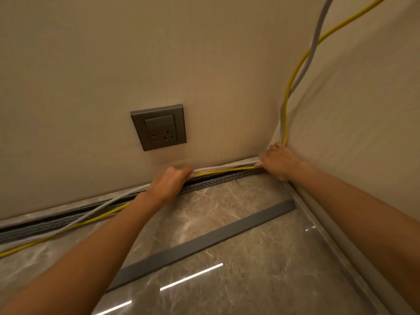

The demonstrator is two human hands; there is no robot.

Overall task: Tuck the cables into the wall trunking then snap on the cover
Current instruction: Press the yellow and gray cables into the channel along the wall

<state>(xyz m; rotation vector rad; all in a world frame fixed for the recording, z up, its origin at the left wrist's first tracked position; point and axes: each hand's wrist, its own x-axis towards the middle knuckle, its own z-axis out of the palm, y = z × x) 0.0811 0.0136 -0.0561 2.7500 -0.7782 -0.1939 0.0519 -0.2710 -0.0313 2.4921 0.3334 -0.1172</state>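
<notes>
A grey slotted trunking (218, 180) runs along the foot of the wall, its top open. A yellow cable (223, 171) and a grey cable (213, 167) stretch just above it between my hands. My left hand (169, 184) is closed on both cables near the middle of the trunking. At the room corner my right hand (278, 160) grips the same cables where they bend upward along the corner. Left of my left hand the cables trail out onto the floor. The flat grey cover strip (204, 243) lies loose on the floor, diagonal between my forearms.
A grey wall socket (159, 128) sits above the trunking. The floor is glossy marble tile (250, 280). The right wall meets the back wall at the corner, with a pale skirting (336, 242) along its foot.
</notes>
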